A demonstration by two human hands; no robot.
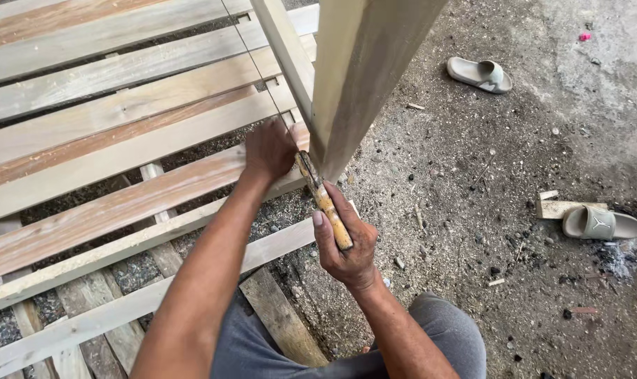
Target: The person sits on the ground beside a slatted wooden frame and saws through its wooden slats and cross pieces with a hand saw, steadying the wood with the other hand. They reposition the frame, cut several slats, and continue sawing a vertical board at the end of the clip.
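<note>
Near the centre of the frame the right hand [343,242] is wrapped tight around the worn yellowish wooden handle [325,202] of a tool, thumb laid along its side; the handle slants up and to the left from the fist toward the foot of an upright timber post [357,77], and its upper end meets the post's lower edge, where the working end is hidden, so what kind of tool it is cannot be told for sure. The left hand [268,151], just left of centre, is pressed palm-down with fingers curled against the slatted wooden frame [108,133] right beside the post's base; it seems to hold nothing loose, though its fingertips are out of sight. The frame's pale planks fill the left half of the picture, running on a slant, with gravel showing through the gaps. The person's grey-trousered knee [445,330] sits at the lower centre. To the right lies bare dirt ground [473,175] strewn with chips; one grey slide sandal [481,74] rests at the upper right, another [600,223] at the right edge, touching a small wood offcut [553,208].
</note>
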